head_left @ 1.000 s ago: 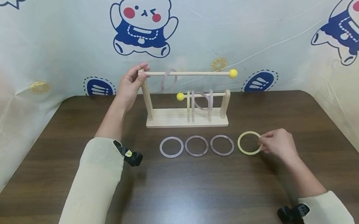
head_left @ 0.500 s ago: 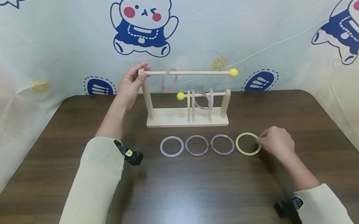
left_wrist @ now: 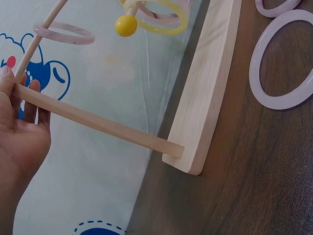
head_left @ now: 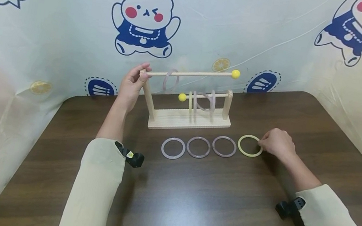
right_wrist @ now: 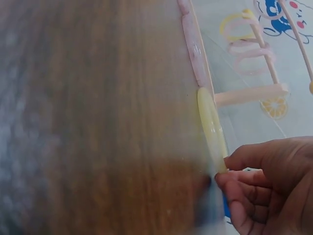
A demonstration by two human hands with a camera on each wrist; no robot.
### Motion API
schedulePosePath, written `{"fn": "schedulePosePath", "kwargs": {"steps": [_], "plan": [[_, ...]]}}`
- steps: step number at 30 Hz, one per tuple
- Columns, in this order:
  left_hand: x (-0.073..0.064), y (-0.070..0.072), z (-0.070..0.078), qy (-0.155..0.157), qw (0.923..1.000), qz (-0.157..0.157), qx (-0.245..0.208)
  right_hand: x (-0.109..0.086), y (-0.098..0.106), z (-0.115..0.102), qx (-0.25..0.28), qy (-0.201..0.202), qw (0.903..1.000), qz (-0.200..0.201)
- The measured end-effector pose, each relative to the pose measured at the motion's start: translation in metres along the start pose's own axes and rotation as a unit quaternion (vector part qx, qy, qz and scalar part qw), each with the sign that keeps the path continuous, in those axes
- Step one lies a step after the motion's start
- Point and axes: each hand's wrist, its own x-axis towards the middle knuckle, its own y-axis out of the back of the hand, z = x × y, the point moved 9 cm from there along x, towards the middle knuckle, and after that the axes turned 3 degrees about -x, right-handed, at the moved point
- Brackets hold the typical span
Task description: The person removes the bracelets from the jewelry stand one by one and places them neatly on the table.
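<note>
My left hand (head_left: 131, 86) grips the top of the left post (left_wrist: 98, 117) of a wooden stand (head_left: 188, 120), where the upper rod meets it. One pale pink ring (left_wrist: 63, 34) hangs on that upper rod. The stand's lower rod carries a yellow ring (head_left: 190, 101) and several pale purple ones. At the right, my right hand (head_left: 278, 142) pinches the right edge of another yellow ring (head_left: 239, 144) between thumb and fingertips. This ring lies at the table surface; the right wrist view shows it nearly edge-on.
Three pale purple rings lie in a row left of the yellow one: a left ring (head_left: 163, 146), a middle ring (head_left: 188, 146) and a right ring (head_left: 222, 156). Yellow balls cap both rods. A printed cloth (head_left: 72, 31) hangs behind the dark wooden table (head_left: 179, 208).
My right hand has shifted slightly left, and the yellow ring has moved a little left with it, closer to the purple rings. The left hand and the stand stay still.
</note>
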Motion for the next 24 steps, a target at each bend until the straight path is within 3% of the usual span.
{"fn": "schedulePosePath", "kwargs": {"steps": [14,24], "plan": [[0.001,0.001,-0.001,-0.011,0.9999,-0.001,0.005,0.006,-0.004,0.007,0.014,0.001,0.9999,-0.007],[0.001,-0.001,0.000,-0.017,0.9998,-0.002,0.007,0.012,-0.007,0.008,0.030,0.024,0.9983,-0.045]]}}
